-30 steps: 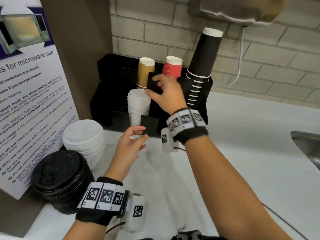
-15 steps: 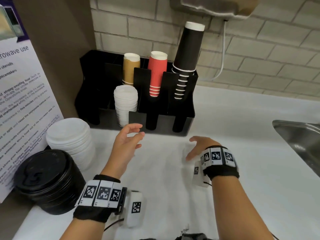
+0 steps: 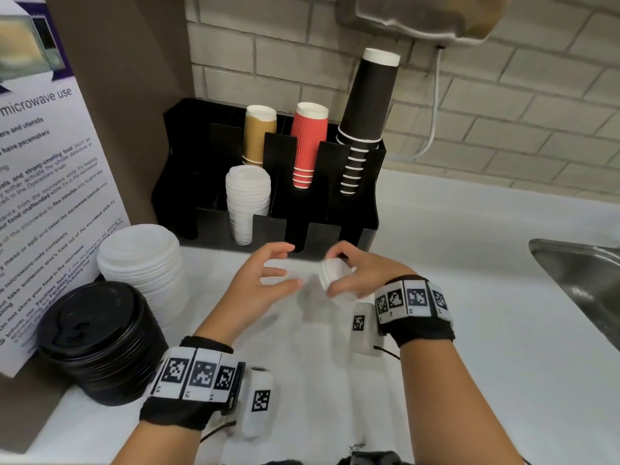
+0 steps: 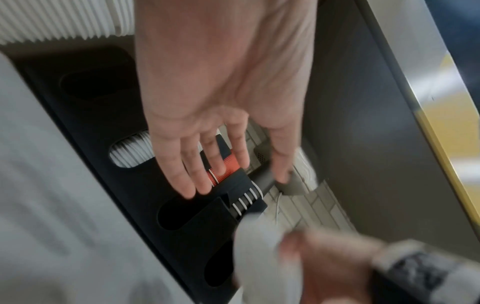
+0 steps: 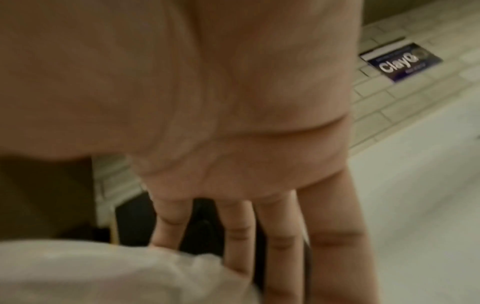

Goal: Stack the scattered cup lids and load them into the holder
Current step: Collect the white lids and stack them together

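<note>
Right hand (image 3: 360,275) moved up off counter (image 3: 469,313), now curled round small white lids (image 3: 330,275), near holder (image 3: 369,182). Left hand (image 3: 258,286) open, holds nothing, reaching in. Risk: loose grip, slippery lids slide, stack tips, lids fall.

Matt black plastic holder (image 3: 365,209); ribbed red paper cups (image 3: 308,142); brushed metal sink (image 3: 583,273); smooth white counter (image 3: 469,263).

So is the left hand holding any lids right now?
No, the left hand is open and empty, fingers spread beside the white lids that the right hand grips.
</note>
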`<state>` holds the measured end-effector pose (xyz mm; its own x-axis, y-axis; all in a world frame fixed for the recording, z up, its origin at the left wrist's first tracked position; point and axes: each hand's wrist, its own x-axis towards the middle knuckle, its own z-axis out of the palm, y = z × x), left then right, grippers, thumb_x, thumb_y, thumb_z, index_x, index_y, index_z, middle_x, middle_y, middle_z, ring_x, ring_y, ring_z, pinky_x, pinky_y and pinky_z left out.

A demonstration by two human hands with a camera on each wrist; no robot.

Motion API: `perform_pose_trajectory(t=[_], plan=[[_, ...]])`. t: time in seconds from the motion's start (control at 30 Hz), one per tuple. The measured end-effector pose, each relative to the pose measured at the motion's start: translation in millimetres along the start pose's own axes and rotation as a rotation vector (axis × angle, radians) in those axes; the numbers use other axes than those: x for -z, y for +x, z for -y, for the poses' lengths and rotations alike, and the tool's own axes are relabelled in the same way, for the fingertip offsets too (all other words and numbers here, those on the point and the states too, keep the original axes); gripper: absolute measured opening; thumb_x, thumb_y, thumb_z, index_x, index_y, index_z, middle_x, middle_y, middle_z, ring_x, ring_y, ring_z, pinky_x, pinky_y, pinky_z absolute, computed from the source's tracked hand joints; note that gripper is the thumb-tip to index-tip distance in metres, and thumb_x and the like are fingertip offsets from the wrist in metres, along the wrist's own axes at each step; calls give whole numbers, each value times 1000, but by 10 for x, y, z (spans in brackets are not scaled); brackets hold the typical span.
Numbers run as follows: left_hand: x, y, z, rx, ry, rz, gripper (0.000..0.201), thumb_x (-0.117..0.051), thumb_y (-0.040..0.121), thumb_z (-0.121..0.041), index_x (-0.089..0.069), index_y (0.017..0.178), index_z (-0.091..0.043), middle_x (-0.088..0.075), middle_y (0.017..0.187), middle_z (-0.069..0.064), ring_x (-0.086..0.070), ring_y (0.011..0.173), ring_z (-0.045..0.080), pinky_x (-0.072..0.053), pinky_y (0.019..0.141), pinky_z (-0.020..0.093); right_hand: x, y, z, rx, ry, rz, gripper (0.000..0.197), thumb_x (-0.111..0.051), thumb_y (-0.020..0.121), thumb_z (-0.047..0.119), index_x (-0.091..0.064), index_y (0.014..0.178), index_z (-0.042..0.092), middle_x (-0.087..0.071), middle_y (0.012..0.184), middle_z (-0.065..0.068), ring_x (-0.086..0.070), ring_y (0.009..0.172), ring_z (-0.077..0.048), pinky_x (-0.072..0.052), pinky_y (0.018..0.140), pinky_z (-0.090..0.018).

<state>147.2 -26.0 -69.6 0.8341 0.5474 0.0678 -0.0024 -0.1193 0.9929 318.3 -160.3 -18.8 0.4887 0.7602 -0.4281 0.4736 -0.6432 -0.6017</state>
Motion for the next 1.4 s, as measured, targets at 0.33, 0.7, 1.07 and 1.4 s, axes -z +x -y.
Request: perform_pose_trajectory(t=[0.33,0.7,1.07,1.4], plan=[[-61,-40,-67,-110,-180,66,82,-90,62,-20,-50,130,-43,-59,127,-14,-59,120,16,-53,98,42,-119,-119,356,427,373,0,61,-84,65,23,-50,113,39,-58,117,0,-64,102,-18,-55,91,-38],[-60,-16,-108,-196,-251,-5,82,-87,53,-18,-54,124,-41,-61,120,-19,-60,114,3,-57,77,25,-130,-79,396,449,455,-22,65,-86,65,19,-53,118,34,-62,118,-6,-66,104,-21,-54,93,-42],[-7,20,-108,-170,-270,5,86,-84,56,-14,-49,129,-41,-56,133,-7,-57,120,8,-56,77,24,-118,-49,443,447,442,-50,60,-85,69,12,-58,121,26,-64,118,-4,-63,109,-19,-53,94,-44],[106,117,-17,-117,-203,-193,80,-80,58,-45,-46,131,-45,-51,133,-13,-61,113,5,-53,87,20,63,324,854,494,348,-241,58,-85,67,12,-49,111,27,-60,107,0,-63,93,-13,-58,72,-26]])
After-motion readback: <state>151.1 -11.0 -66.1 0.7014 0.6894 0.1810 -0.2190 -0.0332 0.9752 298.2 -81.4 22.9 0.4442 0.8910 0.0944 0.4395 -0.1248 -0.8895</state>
